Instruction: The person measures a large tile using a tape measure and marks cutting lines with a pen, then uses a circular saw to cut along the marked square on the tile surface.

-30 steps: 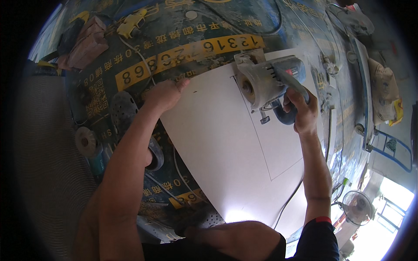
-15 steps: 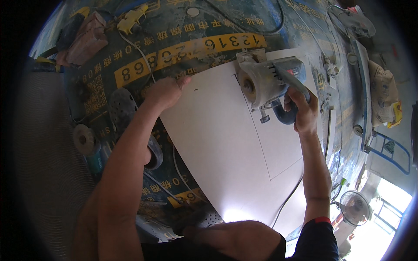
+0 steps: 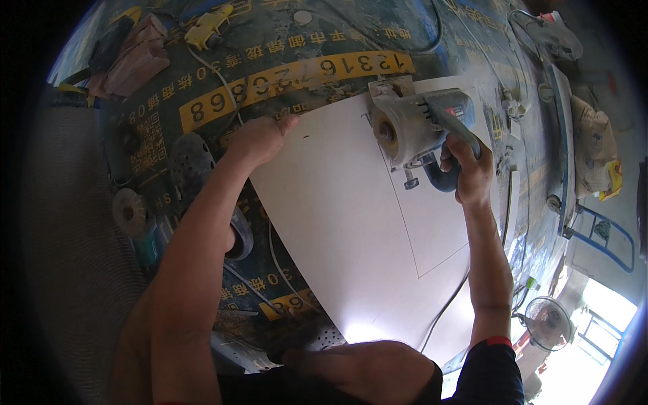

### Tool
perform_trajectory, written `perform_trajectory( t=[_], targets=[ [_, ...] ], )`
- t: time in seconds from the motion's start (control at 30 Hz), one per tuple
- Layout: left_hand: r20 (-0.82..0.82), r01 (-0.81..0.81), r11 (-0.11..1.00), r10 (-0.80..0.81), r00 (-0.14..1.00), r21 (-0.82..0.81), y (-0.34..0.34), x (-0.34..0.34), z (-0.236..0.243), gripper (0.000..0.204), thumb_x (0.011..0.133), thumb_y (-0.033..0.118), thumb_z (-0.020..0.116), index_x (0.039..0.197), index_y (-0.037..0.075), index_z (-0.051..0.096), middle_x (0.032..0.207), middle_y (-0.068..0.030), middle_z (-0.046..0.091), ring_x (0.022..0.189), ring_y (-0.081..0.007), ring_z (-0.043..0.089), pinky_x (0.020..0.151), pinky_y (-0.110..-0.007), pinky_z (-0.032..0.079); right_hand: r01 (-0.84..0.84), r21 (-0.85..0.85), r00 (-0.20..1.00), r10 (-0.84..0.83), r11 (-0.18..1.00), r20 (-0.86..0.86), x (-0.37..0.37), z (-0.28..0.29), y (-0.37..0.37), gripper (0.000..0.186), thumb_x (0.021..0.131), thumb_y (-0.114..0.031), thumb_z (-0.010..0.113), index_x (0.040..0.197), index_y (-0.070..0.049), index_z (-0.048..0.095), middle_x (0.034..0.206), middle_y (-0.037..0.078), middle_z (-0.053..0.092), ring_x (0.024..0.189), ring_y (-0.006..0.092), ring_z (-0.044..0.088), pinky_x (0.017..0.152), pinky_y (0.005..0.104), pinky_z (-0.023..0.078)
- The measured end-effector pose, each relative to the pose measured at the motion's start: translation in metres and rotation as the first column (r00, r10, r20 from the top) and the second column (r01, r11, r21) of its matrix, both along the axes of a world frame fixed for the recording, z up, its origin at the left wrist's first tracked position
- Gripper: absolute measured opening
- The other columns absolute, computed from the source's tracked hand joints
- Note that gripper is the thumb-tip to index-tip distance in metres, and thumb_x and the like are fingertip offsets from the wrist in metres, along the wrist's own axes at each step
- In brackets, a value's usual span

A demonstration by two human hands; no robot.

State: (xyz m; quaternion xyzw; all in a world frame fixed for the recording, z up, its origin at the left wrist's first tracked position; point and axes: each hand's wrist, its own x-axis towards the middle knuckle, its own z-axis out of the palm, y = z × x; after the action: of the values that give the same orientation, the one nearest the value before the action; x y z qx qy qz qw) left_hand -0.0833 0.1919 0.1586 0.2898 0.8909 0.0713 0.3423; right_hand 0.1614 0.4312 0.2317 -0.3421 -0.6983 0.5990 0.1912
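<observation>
A large white board [image 3: 337, 223] lies on the dust-covered printed sheet, with thin dark lines drawn across it. Near its far edge stands a dusty circular saw [image 3: 412, 131], its base resting on the board beside one drawn line. My right hand [image 3: 469, 169] is closed around the saw's rear handle. At the board's far left corner my left hand [image 3: 262, 140] is closed on the edge, its thumb pointing along the top; the other fingers are mostly hidden. The saw's blade cannot be seen. A dark cord [image 3: 445, 310] crosses the board near my right forearm.
A perforated dark clog [image 3: 191, 162] is beside my left forearm. An angle grinder [image 3: 135, 216] lies further left. A yellow tool [image 3: 208, 28] and reddish blocks [image 3: 135, 57] sit at the far left. On the right are a blue-framed trolley [image 3: 563, 148], a paper sack [image 3: 590, 142] and a fan [image 3: 550, 324].
</observation>
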Motion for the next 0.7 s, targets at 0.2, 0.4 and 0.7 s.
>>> perform_trajectory(
  t=[0.2,0.4,0.7],
  targets=[
    [0.032,-0.004,0.999,0.005,0.999,-0.037,-0.001,-0.001,0.001,0.082,0.097,0.064,0.021,0.102,-0.003,0.069,0.107,-0.0235,0.066,0.106,-0.0397,0.061,0.091,-0.047,0.047,0.003,-0.026,1.000,-0.003,1.000,-0.008,-0.001,-0.005,0.000,0.022,0.088,-0.019,0.064,0.079,0.001,0.063,0.064,0.005,0.057,0.055,0.0111,0.050,0.052,0.0260,0.039],
    [0.055,0.000,0.999,0.003,0.998,-0.042,0.002,-0.002,0.003,0.083,0.097,0.065,0.021,0.102,-0.004,0.068,0.107,-0.0246,0.066,0.106,-0.0400,0.061,0.091,-0.047,0.047,-0.001,-0.008,1.000,0.001,1.000,-0.001,-0.001,-0.006,0.003,0.023,0.087,-0.021,0.064,0.078,0.001,0.063,0.064,0.005,0.057,0.055,0.0115,0.050,0.052,0.0262,0.040],
    [0.005,-0.010,0.999,0.010,1.000,0.042,-0.005,-0.002,-0.014,0.096,0.093,0.073,0.015,0.099,-0.007,0.068,0.102,-0.0284,0.066,0.106,-0.0433,0.060,0.091,-0.048,0.046,-0.011,-0.011,1.000,0.011,1.000,-0.014,-0.001,-0.009,0.001,0.024,0.086,-0.022,0.064,0.078,0.001,0.063,0.064,0.005,0.057,0.055,0.0117,0.050,0.052,0.0263,0.040]
  ],
)
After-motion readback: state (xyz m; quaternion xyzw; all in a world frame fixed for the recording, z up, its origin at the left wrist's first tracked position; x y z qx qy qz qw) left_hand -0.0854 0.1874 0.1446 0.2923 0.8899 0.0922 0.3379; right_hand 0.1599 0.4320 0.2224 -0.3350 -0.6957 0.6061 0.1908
